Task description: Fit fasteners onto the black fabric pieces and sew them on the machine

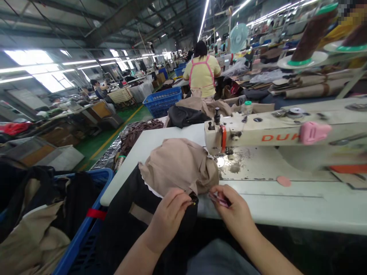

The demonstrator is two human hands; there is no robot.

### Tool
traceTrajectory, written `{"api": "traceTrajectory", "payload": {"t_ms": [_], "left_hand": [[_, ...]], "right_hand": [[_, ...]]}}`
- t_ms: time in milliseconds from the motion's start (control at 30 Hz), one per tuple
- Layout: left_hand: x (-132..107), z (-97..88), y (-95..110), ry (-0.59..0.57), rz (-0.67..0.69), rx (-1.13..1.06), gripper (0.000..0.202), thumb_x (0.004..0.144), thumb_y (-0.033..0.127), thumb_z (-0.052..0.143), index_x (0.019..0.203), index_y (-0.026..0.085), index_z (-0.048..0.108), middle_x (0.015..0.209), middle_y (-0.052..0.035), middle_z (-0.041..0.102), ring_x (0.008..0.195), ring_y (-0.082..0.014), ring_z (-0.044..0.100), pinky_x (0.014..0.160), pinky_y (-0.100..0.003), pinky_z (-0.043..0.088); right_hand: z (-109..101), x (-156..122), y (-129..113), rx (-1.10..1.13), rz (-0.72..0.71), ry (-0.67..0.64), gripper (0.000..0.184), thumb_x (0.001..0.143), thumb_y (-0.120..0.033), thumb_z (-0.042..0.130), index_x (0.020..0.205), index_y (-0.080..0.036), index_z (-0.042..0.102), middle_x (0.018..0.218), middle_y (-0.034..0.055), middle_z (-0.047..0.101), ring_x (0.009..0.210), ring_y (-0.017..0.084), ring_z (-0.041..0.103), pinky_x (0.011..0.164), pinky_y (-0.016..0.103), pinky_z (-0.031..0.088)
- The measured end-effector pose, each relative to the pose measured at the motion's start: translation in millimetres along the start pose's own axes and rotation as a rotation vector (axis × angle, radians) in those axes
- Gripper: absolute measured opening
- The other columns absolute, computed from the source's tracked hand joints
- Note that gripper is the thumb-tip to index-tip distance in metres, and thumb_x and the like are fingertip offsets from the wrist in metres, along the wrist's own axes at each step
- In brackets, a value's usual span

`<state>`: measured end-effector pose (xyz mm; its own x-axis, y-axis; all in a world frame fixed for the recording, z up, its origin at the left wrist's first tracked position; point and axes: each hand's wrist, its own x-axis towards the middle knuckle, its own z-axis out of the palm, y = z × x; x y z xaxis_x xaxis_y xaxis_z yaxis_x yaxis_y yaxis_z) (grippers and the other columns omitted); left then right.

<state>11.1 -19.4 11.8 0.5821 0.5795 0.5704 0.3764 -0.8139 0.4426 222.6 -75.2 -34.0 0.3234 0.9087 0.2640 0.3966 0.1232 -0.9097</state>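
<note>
My left hand (172,214) is closed in a pinch on the edge of a sewn fabric piece, where its black part (126,214) meets the beige lining (177,164). A small dark bit with a brass-coloured glint (194,199) shows at those fingertips. Just to the right, my right hand (233,206) is closed around small pink thread snips (220,199), partly hidden by the fingers. The beige lining lies bunched on the white sewing table (266,198), close to the needle area of the sewing machine (243,133). The black part hangs over the front edge.
A blue basket (107,177) of black and beige pieces stands at the left. A round pink patch (283,181) lies on the table. Beyond are a black bundle (186,116), another blue basket (163,101) and a seated person (202,74). Thread cones (312,36) stand upper right.
</note>
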Motion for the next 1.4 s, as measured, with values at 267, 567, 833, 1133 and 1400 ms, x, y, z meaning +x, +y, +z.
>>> {"api": "traceTrajectory", "payload": {"t_ms": [267, 567, 833, 1133, 1400], "left_hand": [[-11.0, 7.5, -3.3, -0.061, 0.073, 0.036, 0.018, 0.101, 0.011, 0.053, 0.110, 0.019, 0.067, 0.096, -0.0076, 0.070, 0.091, -0.0190, 0.070, 0.083, -0.033, 0.065], [0.2, 6.0, 4.5, -0.107, 0.443, 0.244, 0.017, 0.097, 0.001, 0.054, 0.107, 0.006, 0.068, 0.093, -0.0114, 0.075, 0.089, -0.0214, 0.073, 0.080, -0.033, 0.065], [-2.9, 5.1, 3.7, -0.120, 0.373, 0.211, 0.023, 0.104, 0.007, 0.044, 0.113, 0.009, 0.065, 0.094, -0.0106, 0.074, 0.087, -0.0188, 0.072, 0.081, -0.034, 0.066], [-15.6, 8.1, -4.0, -0.143, 0.134, 0.053, 0.016, 0.100, 0.008, 0.053, 0.112, 0.014, 0.064, 0.101, -0.0104, 0.069, 0.095, -0.0191, 0.068, 0.088, -0.034, 0.062], [-20.6, 11.0, -7.4, -0.116, 0.125, 0.003, 0.018, 0.101, 0.010, 0.053, 0.106, 0.017, 0.068, 0.102, -0.0092, 0.069, 0.096, -0.0188, 0.069, 0.088, -0.032, 0.062]], "right_hand": [[-71.2, 9.5, 66.4, -0.568, -0.067, 0.202, 0.025, 0.085, -0.030, 0.056, 0.104, -0.019, 0.068, 0.092, 0.0101, 0.067, 0.083, 0.027, 0.065, 0.078, 0.042, 0.054], [-51.7, -5.8, 9.4, -0.402, -0.464, 0.071, 0.022, 0.094, -0.018, 0.062, 0.115, -0.025, 0.067, 0.099, 0.0081, 0.066, 0.089, 0.023, 0.063, 0.076, 0.037, 0.054], [-9.6, -2.7, -21.5, -0.279, -0.595, -0.140, 0.023, 0.095, -0.009, 0.059, 0.112, -0.022, 0.067, 0.094, 0.0052, 0.069, 0.084, 0.019, 0.060, 0.074, 0.035, 0.049], [1.0, -5.1, -16.0, -0.313, -0.664, -0.058, 0.021, 0.091, -0.005, 0.063, 0.105, -0.021, 0.064, 0.085, 0.0045, 0.068, 0.077, 0.019, 0.059, 0.070, 0.035, 0.045], [4.4, -7.8, -17.7, -0.334, -0.692, -0.017, 0.021, 0.090, -0.006, 0.062, 0.105, -0.021, 0.063, 0.077, 0.0026, 0.066, 0.071, 0.018, 0.057, 0.068, 0.035, 0.043]]}}
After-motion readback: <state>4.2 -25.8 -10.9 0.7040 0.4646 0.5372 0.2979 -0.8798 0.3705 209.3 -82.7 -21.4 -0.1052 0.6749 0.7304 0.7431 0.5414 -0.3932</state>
